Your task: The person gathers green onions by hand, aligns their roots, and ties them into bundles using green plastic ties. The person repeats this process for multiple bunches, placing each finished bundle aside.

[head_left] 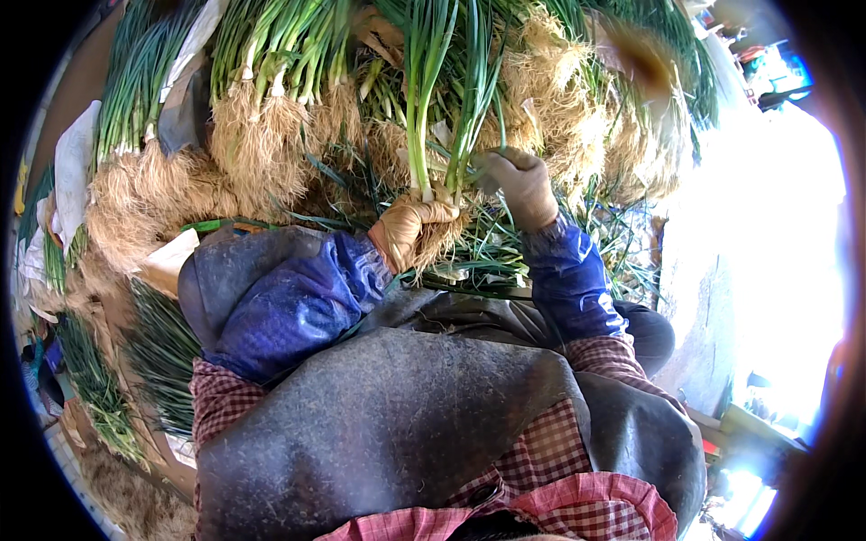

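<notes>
My left hand [410, 233], in a tan glove, is closed round the root end of a few green onions [421, 117]. Their pale roots hang below the fist and the long green leaves stand up away from me. Just to the right, my gloved right hand [520, 185] is closed by the lower stalks, its fingers pinching a thin green leaf [502, 99]; the fingertips are slightly blurred. Loose trimmed leaves [487, 261] lie beneath both hands.
Bundles of green onions with bushy tan roots [262, 135] line the far side, and more root clumps [550, 81] lie at the right. Further dark green bundles [158, 352] rest at the left. A dark apron [388, 415] covers my lap. Bright glare washes out the right side.
</notes>
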A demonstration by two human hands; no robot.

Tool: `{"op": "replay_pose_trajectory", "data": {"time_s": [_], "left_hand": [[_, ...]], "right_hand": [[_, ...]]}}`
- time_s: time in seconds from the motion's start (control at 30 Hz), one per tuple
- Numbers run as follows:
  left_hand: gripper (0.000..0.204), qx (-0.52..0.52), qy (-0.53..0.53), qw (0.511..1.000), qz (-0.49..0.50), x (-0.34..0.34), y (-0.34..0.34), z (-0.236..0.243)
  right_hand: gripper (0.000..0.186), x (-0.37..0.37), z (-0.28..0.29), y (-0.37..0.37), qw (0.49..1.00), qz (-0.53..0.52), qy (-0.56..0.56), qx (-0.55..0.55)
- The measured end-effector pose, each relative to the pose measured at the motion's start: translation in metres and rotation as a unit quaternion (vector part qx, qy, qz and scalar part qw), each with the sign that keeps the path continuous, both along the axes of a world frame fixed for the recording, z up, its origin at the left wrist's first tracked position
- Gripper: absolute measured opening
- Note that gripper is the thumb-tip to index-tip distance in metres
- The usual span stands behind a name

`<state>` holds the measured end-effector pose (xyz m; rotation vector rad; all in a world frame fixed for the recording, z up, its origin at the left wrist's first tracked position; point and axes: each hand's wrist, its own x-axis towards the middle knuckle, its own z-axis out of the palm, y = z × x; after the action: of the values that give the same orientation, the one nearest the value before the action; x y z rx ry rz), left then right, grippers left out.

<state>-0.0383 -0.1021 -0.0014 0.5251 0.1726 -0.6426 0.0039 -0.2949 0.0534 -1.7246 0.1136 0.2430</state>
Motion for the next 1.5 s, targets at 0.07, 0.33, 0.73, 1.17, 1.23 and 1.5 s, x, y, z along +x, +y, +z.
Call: {"op": "replay_pose_trajectory", "data": {"time_s": [0.07, 0.33, 0.73, 1.17, 1.23, 1.5], "left_hand": [[0.018, 0.009, 0.005, 1.0, 0.022, 0.001, -0.001, 0.006], [0.017, 0.018, -0.009, 0.999, 0.042, 0.006, -0.001, 0.022], [0.017, 0.083, -0.027, 0.995, 0.048, 0.01, -0.001, 0.023], [0.034, 0.166, 0.055, 0.981, 0.079, 0.028, -0.001, -0.007], [0.026, 0.16, -0.003, 0.985, 0.058, 0.027, -0.002, -0.012], [0.02, 0.277, -0.11, 0.951, 0.083, 0.006, -0.017, -0.02]], "right_hand": [[0.025, -0.014, 0.008, -0.005, 0.998, 0.018, -0.051, 0.02], [0.022, -0.043, 0.014, 0.004, 0.977, -0.042, -0.178, 0.11], [0.024, -0.058, 0.024, 0.013, 0.953, -0.02, -0.303, 0.012], [0.019, -0.062, 0.045, 0.023, 0.867, 0.044, -0.49, 0.078], [0.018, -0.05, 0.048, 0.016, 0.935, -0.086, -0.344, -0.033], [0.022, 0.018, -0.012, 0.008, 0.992, 0.031, 0.118, 0.011]]}}
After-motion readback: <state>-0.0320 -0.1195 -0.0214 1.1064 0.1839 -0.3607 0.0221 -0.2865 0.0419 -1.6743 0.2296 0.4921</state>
